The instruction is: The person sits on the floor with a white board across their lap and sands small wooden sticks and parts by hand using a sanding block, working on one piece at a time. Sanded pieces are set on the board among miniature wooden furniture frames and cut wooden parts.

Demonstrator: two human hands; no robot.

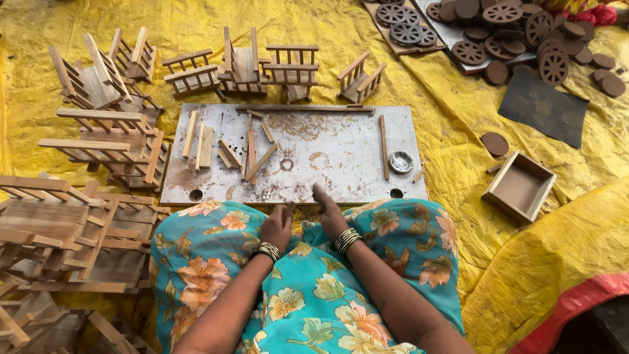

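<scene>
yellow tarp under board (341, 157); left hand (278, 226) curled, grip unclear; right hand (329, 213) fingers extended, empty.

Sticks (226, 147) on board (341, 164) — box (519, 187) right.

Head view: worn on the head, facing steeply down, close over the lap and board (295, 154).
Shared views: single camera only.

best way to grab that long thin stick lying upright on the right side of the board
Probably pinch the long stick at its near end, coming from the person's side with the right hand. It lies flat, pointing away from the person, with bare board on both sides.
</scene>
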